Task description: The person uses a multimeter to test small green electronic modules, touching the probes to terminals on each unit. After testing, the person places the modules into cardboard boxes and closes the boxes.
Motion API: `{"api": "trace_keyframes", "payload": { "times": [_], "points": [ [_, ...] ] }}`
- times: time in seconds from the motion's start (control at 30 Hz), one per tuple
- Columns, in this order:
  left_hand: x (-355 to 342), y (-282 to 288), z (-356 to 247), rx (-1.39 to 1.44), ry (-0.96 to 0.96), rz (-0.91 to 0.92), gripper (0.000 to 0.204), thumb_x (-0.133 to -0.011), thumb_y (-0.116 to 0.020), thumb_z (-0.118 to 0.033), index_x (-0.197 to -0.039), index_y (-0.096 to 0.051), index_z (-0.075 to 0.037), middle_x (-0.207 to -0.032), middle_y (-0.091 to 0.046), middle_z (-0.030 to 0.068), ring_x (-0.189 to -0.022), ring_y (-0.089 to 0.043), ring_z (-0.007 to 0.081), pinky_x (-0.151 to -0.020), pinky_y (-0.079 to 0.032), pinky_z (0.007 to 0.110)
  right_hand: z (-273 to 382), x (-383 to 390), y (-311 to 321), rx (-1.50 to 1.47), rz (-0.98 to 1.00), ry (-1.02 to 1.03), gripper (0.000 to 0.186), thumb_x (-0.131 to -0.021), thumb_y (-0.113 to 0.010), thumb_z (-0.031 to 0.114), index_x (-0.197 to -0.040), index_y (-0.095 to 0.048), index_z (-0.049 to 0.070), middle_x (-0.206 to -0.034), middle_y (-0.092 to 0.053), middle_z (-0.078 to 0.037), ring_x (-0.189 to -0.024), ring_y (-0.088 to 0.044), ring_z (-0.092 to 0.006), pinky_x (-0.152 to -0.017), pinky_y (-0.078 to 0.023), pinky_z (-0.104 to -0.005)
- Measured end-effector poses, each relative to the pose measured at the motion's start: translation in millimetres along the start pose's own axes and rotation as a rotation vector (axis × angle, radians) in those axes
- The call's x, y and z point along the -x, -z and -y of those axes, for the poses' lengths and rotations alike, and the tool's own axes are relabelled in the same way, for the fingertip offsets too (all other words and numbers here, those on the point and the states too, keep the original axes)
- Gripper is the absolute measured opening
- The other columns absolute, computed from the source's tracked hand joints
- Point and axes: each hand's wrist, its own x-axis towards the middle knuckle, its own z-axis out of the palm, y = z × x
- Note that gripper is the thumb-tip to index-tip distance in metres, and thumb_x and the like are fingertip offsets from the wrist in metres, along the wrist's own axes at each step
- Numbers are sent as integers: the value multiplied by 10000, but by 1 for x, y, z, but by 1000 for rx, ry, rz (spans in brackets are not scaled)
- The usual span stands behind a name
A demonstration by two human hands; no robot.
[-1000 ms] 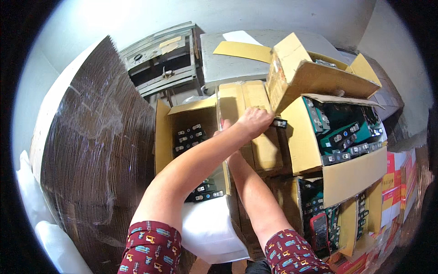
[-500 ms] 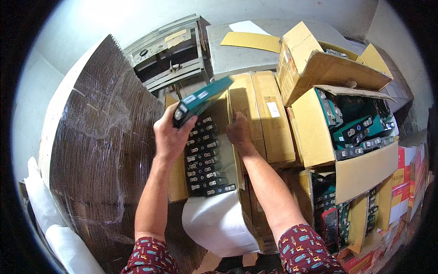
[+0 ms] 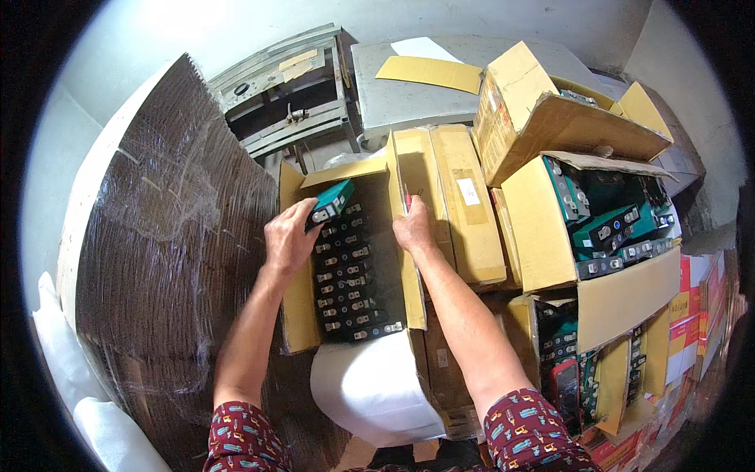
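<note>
My left hand (image 3: pixel 291 237) grips a green prismatic battery cell (image 3: pixel 333 198) with a black terminal end. The cell is tilted over the far end of an open cardboard box (image 3: pixel 297 303). Inside the box stands a row of similar cells (image 3: pixel 346 279), their terminals facing up. My right hand (image 3: pixel 414 228) is closed at the box's right flap (image 3: pixel 410 291). A slim red thing (image 3: pixel 408 201) pokes up from its fingers; its kind cannot be made out. White foam sheet (image 3: pixel 377 385) hangs over the box's near side.
Closed cartons (image 3: pixel 469 228) stand right of the box. Farther right, an open carton (image 3: pixel 539 228) holds more green cells, above another with a red-framed device (image 3: pixel 565 389). A film-wrapped brown stack (image 3: pixel 173 259) rises at left. A metal frame (image 3: pixel 291 118) and grey table (image 3: pixel 432 102) stand behind.
My left hand has lowered the battery cell toward the box's far end and turned it. My right hand stays by the flap; the slim red thing now shows in it.
</note>
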Motion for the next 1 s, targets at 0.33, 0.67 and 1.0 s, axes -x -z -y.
{"api": "trace_keyframes", "payload": {
  "times": [0.33, 0.67, 1.0],
  "points": [
    [-66, -83, 65, -19, 177, 386, 408, -852, -803, -199, -1219, -662, -89, -1117, -728, 181, -1103, -686, 376, -908, -554, 482, -13, -6, -6, -106, -13, 12, 250, -768, -661, 77, -989, -600, -21, -993, -675, -278, -979, -666, -461, -857, -521, -524],
    [82, -56, -65, 352, 280, -129, 322, -903, -711, -42, -1217, -663, 7, -1290, -670, 231, -1264, -621, 375, -1070, -491, 459, -12, -6, 11, -102, -15, 19, 252, -780, -664, 71, -1010, -624, -23, -946, -689, -252, -924, -683, -429, -842, -538, -490],
    [297, -7, -68, 315, 933, -249, 783, -862, -755, -97, -1543, -378, -3, -1541, -425, 250, -1407, -444, 402, -1191, -347, 472, -33, -10, 4, -116, -28, -1, 186, -783, -663, 67, -961, -651, 12, -881, -719, -172, -859, -714, -326, -810, -553, -425]
  ]
}}
